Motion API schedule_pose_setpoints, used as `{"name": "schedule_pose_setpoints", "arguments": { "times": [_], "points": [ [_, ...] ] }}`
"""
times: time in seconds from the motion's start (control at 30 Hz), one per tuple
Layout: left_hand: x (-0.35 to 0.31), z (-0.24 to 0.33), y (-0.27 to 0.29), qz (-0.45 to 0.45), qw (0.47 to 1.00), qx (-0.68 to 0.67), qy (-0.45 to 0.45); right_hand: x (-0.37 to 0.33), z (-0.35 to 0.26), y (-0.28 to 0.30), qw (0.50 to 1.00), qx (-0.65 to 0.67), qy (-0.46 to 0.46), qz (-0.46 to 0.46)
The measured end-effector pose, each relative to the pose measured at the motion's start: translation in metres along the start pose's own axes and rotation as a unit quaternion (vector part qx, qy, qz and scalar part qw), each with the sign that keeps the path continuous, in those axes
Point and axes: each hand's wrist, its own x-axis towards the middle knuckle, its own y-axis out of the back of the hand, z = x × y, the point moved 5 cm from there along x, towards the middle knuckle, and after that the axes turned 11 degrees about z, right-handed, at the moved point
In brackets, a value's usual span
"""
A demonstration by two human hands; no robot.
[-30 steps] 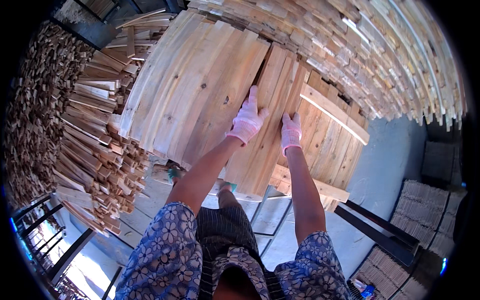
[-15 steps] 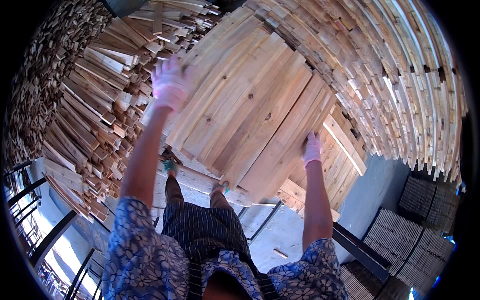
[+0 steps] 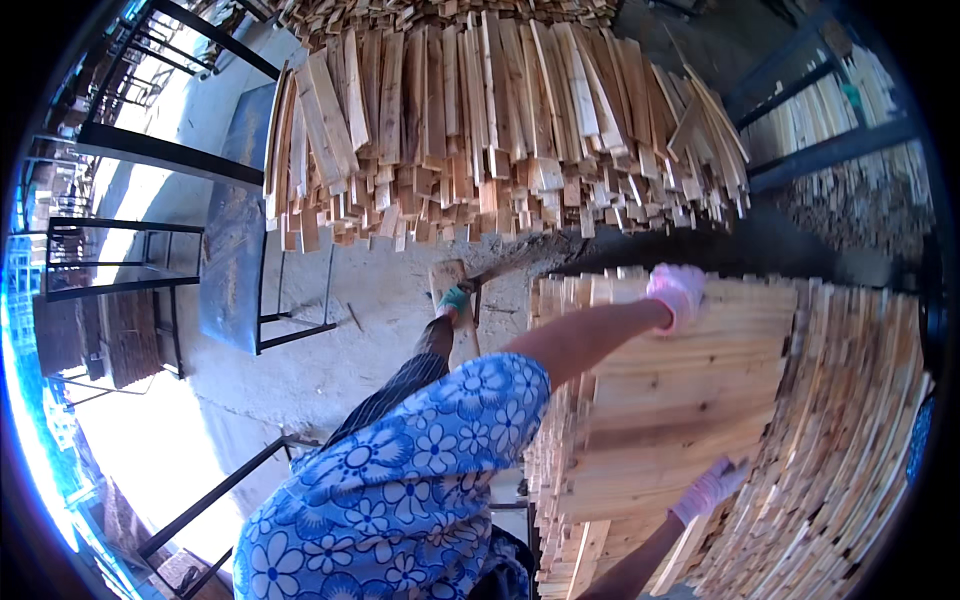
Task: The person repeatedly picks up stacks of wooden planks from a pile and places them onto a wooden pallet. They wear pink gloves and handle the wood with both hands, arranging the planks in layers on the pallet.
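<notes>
Both my hands wear pale pink gloves. My left hand [image 3: 677, 297] is at the far edge of a flat layer of planks [image 3: 690, 400]; its fingers are smeared, and whether they grip an end is unclear. My right hand [image 3: 708, 490] lies nearer, at the right part of the same layer, fingers stretched out over the wood and holding nothing that I can see. The planks lie side by side, pale brown with dark knots.
A large heap of loose wooden strips [image 3: 480, 120] stands ahead. Tightly stacked wood [image 3: 830, 430] rises right of the planks. On the left are a dark-topped table [image 3: 235, 230] and a black metal frame [image 3: 120, 255]. A short board [image 3: 450, 275] stands by my foot.
My view has swung left, so the plank layer now sits at the lower right and the strip heap ahead. My left hand, spread beside the planks before, is now over their far edge.
</notes>
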Motion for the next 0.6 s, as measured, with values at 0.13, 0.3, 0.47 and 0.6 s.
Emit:
{"name": "schedule_pose_setpoints", "arguments": {
  "times": [0.13,0.3,0.47,0.6],
  "points": [
    [0.003,-0.071,0.036,0.054,0.949,-0.311,0.017,-0.097,-0.316,-0.018,0.959,0.201,0.075,-0.185],
    [-0.111,-0.331,0.192,0.232,0.946,-0.207,0.087,-0.239,-0.498,-0.184,0.806,0.390,0.101,-0.433],
    [-0.318,-0.591,0.281,0.405,0.698,-0.125,0.577,-0.373,-0.645,-0.310,0.689,0.376,0.318,-0.533],
    [-0.305,-0.620,0.315,0.386,0.686,-0.193,0.586,-0.420,-0.752,-0.371,0.757,0.227,0.336,-0.512]
  ]
}}
